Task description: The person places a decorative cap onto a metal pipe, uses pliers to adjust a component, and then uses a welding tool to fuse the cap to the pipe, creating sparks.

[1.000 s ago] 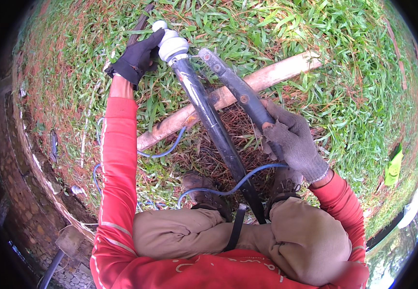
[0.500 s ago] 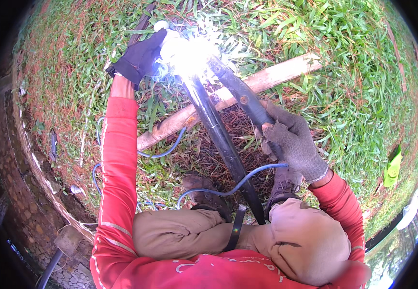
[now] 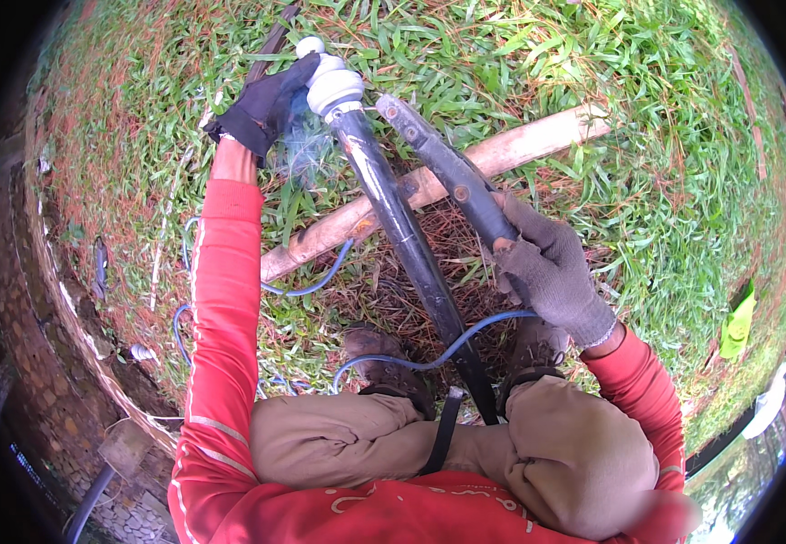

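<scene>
My left hand (image 3: 264, 107), in a dark glove, grips the white ball-shaped finial (image 3: 335, 90) at the top of a black metal pole (image 3: 400, 225). Toward me the pole slants down between my boots, and its paint looks scraped near the finial. In a grey knit glove, my right hand (image 3: 558, 276) is wrapped round a dark welding electrode holder (image 3: 452, 170). A short, thin electrode end at the holder's tip points at the joint of finial and pole; whether it touches cannot be told. Thin smoke hangs beside my left glove.
A wooden length (image 3: 524, 150) lies on the grass under the pole. From the holder a blue cable (image 3: 438, 361) loops across my boots (image 3: 391, 367). At the left runs a stone-paved edge (image 3: 67, 399); a yellow-green scrap (image 3: 737, 325) lies far right.
The bright welding arc at the joint has gone out, so the white finial and the holder's tip now show. Both hands keep their grip and have barely moved.
</scene>
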`<action>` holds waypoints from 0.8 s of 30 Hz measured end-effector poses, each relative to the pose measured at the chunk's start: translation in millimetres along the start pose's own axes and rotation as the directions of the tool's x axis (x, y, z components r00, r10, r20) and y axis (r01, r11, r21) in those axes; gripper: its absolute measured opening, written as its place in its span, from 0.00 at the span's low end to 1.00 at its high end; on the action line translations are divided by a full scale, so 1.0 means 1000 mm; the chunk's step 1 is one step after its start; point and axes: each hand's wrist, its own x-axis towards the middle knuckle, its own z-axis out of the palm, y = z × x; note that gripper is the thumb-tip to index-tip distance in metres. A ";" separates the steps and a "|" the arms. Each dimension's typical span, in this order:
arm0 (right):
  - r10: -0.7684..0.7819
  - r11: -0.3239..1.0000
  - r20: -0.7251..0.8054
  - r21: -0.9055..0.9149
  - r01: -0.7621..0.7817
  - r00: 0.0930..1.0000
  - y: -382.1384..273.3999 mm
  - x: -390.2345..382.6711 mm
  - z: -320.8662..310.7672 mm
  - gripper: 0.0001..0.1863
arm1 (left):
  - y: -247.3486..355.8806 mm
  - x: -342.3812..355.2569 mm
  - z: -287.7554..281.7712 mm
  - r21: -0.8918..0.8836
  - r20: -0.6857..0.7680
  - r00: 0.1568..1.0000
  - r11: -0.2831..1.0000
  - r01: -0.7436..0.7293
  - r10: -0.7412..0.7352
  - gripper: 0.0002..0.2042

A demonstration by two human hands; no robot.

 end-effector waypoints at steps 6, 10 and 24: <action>0.132 0.797 0.175 0.566 -0.209 0.976 -0.003 -0.005 -0.008 0.33 | 0.016 -0.020 0.037 0.225 -0.159 0.986 0.970 0.089 -0.053 0.23; 0.022 0.965 -0.027 0.260 -0.014 0.999 0.000 -0.007 0.006 0.34 | 0.017 -0.024 0.028 0.370 -0.147 0.984 0.928 -0.038 0.099 0.22; 0.013 0.998 0.000 0.057 -0.013 1.000 0.005 -0.006 0.007 0.37 | 0.021 -0.036 0.041 0.486 -0.251 0.965 0.872 0.062 0.072 0.22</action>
